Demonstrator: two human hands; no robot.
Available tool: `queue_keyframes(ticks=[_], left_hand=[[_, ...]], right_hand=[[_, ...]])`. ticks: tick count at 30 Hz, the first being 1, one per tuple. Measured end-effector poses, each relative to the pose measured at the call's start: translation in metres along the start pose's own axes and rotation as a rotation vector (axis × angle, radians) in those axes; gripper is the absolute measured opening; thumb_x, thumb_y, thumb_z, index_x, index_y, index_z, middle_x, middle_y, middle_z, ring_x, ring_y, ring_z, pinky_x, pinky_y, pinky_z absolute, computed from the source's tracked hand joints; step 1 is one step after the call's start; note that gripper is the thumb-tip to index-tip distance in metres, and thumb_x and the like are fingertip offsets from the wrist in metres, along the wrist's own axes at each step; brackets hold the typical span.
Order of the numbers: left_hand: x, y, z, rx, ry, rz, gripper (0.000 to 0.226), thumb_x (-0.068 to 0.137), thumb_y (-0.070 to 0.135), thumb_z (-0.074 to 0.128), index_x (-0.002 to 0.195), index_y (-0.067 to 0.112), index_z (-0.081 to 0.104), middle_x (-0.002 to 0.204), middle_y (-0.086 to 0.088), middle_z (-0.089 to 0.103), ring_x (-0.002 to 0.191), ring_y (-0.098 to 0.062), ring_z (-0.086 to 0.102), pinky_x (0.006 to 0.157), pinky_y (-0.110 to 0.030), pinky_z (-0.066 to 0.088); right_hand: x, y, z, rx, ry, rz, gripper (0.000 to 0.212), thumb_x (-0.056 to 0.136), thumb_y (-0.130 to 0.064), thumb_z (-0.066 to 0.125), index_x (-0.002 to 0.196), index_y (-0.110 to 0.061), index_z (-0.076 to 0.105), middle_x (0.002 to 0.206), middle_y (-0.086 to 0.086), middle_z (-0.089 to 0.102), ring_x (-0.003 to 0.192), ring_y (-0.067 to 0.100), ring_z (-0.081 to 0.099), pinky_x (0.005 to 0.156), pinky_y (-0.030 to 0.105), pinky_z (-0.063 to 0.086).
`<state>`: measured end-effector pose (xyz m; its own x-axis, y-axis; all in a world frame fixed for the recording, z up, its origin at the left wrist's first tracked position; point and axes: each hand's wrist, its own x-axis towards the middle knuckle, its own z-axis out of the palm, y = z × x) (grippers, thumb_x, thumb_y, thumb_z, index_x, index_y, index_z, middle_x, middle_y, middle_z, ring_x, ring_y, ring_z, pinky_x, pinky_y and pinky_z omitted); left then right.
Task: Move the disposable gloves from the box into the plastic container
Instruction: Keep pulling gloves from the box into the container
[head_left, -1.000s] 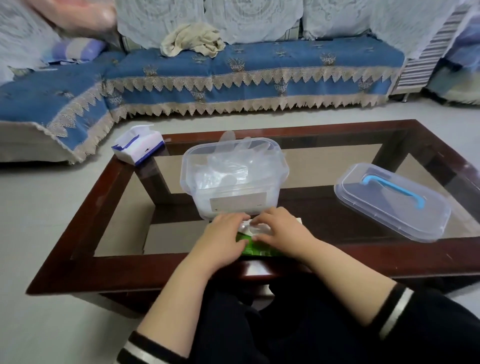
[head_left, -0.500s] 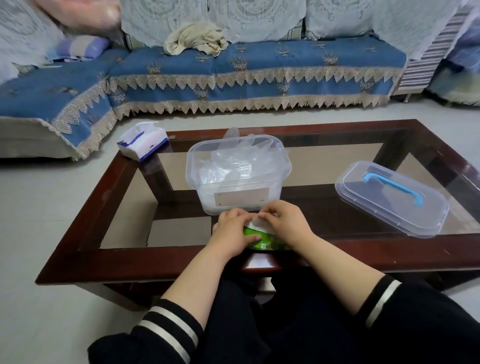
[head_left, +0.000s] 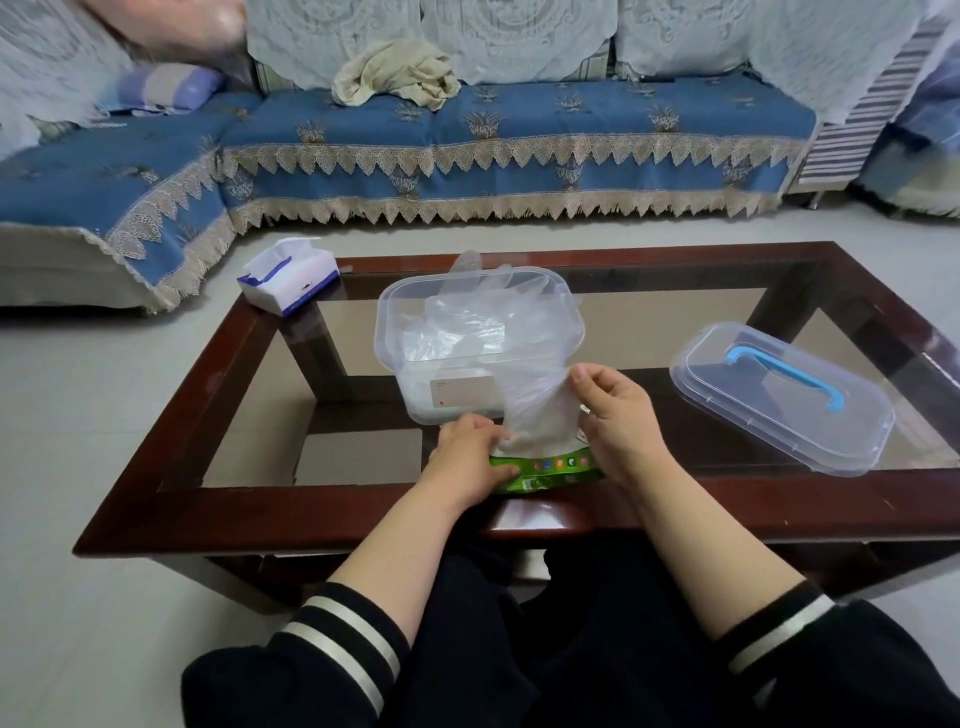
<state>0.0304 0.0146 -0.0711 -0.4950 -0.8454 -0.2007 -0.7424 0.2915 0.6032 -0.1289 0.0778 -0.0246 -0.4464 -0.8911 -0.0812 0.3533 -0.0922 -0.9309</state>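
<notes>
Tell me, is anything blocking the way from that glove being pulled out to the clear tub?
Nothing visible does. The right hand pinches the glove just in front of the plastic container, whose top is open; its lid lies off to the right.

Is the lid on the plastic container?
No, the lid lies on the table to the right of the open plastic container.

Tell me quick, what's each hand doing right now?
Left hand: grips the green glove box.
Right hand: pinches a clear glove, half out of the box.
</notes>
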Motion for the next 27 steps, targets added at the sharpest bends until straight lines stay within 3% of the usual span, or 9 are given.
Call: queue_keyframes(ticks=[3,7,10,13,16,18,20,24,27], left_hand=[[0.015,-0.023,0.018,-0.001,0.016,-0.11,0.08,0.06,0.052,0.074,0.133,0.028,0.048,0.128,0.004,0.055,0.114,-0.013,0.053,0.092,-0.025,0.043],[-0.005,0.007,-0.002,0.083,-0.055,-0.057,0.046,0.092,0.02,0.06,0.136,0.008,0.049,0.136,-0.01,0.053,0.124,-0.026,0.049,0.103,-0.033,0.038],[-0.004,0.011,-0.001,0.088,-0.035,0.002,0.061,0.089,0.015,0.059,0.144,0.012,0.035,0.14,-0.01,0.045,0.13,-0.024,0.042,0.109,-0.027,0.032],[-0.003,0.0,0.001,0.044,-0.005,0.007,0.053,0.078,0.034,0.067,0.128,0.027,0.052,0.13,-0.005,0.054,0.126,-0.025,0.045,0.107,-0.035,0.036],[-0.009,-0.001,-0.008,0.086,0.227,0.047,0.031,0.085,0.028,0.064,0.112,0.014,0.063,0.111,-0.008,0.064,0.112,-0.029,0.052,0.094,-0.034,0.04],[-0.012,-0.004,-0.014,-0.065,0.396,-0.008,0.016,0.092,0.018,0.052,0.094,0.005,0.062,0.092,-0.012,0.065,0.094,-0.034,0.059,0.078,-0.037,0.045],[-0.018,-0.005,-0.019,-0.26,0.471,-0.069,0.032,0.099,0.027,0.044,0.082,0.01,0.064,0.077,-0.004,0.066,0.084,-0.03,0.062,0.074,-0.037,0.048],[-0.029,0.023,-0.032,-0.789,0.337,-0.172,0.076,0.097,0.061,0.012,0.081,0.018,0.072,0.075,-0.003,0.074,0.085,-0.015,0.067,0.08,-0.028,0.044],[-0.024,0.04,-0.035,-0.675,0.303,-0.187,0.062,0.096,0.063,0.022,0.076,0.023,0.065,0.077,-0.001,0.069,0.082,-0.018,0.064,0.08,-0.033,0.047]], right_hand=[[-0.003,0.003,0.013,-0.352,-0.093,-0.13,0.015,0.089,-0.009,0.063,0.078,-0.015,0.068,0.071,-0.007,0.065,0.067,0.0,0.058,0.069,0.015,0.047],[-0.002,0.012,0.033,-0.602,-0.204,-0.194,0.024,0.088,-0.011,0.067,0.072,-0.029,0.065,0.075,-0.012,0.064,0.076,0.004,0.058,0.08,0.021,0.046],[-0.002,0.011,0.046,-0.537,-0.194,-0.162,0.023,0.089,-0.011,0.065,0.071,-0.027,0.064,0.07,-0.015,0.062,0.07,-0.002,0.055,0.077,0.019,0.044],[0.003,0.004,0.043,-0.364,-0.039,-0.132,0.018,0.091,-0.016,0.063,0.074,-0.021,0.066,0.069,-0.012,0.063,0.069,0.001,0.055,0.071,0.019,0.046],[0.002,-0.001,0.024,-0.438,-0.008,-0.174,0.017,0.092,-0.016,0.061,0.076,-0.019,0.065,0.071,-0.01,0.062,0.065,-0.003,0.055,0.066,0.012,0.044],[0.001,0.002,0.01,-0.575,-0.049,-0.154,0.016,0.091,-0.018,0.063,0.076,-0.02,0.065,0.069,-0.011,0.061,0.063,-0.003,0.053,0.065,0.014,0.043],[0.002,0.006,-0.001,-0.655,-0.077,-0.096,0.014,0.09,-0.022,0.065,0.076,-0.021,0.066,0.07,-0.009,0.061,0.064,0.003,0.052,0.066,0.02,0.043],[-0.002,0.01,-0.009,-0.733,-0.17,-0.06,0.004,0.09,-0.027,0.064,0.093,-0.025,0.065,0.101,-0.007,0.067,0.082,0.0,0.058,0.066,0.011,0.043],[-0.005,0.013,-0.01,-0.88,-0.292,-0.046,0.05,0.083,-0.037,0.071,0.127,-0.027,0.051,0.122,-0.014,0.053,0.108,0.0,0.049,0.089,0.015,0.039]])
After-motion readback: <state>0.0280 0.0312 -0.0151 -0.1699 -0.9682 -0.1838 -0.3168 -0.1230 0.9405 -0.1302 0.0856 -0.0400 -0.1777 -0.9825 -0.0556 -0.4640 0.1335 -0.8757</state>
